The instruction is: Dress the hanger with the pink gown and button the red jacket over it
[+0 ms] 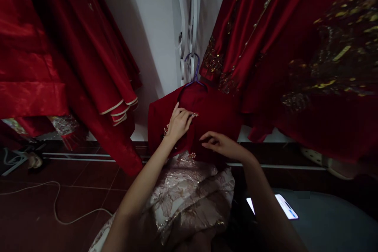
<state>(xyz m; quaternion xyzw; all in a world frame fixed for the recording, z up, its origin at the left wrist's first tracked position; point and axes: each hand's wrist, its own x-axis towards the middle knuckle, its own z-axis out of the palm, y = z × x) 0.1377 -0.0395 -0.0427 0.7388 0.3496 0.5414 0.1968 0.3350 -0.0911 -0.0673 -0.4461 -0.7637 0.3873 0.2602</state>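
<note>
A dark red jacket (220, 116) hangs in front of me on a purple hanger (195, 80). My left hand (179, 123) rests on its chest, with thumb and fingertips closed on a small sparkling button (195, 114) at the front opening. Lower on that edge sits another jewelled button (191, 155). Just right of the opening, my right hand (221, 145) hovers close to the cloth, its fingers loosely bent and apart, holding nothing. Below the jacket, shiny pale floral fabric (183, 197) spreads over my lap.
Red garments (103, 55) hang on the left, and red gowns with gold sequins (333, 59) on the right. A white metal rack (193, 15) stands behind. A lit phone (286, 206) lies on a grey seat (330, 216). A white cable (57, 201) crosses the tiled floor.
</note>
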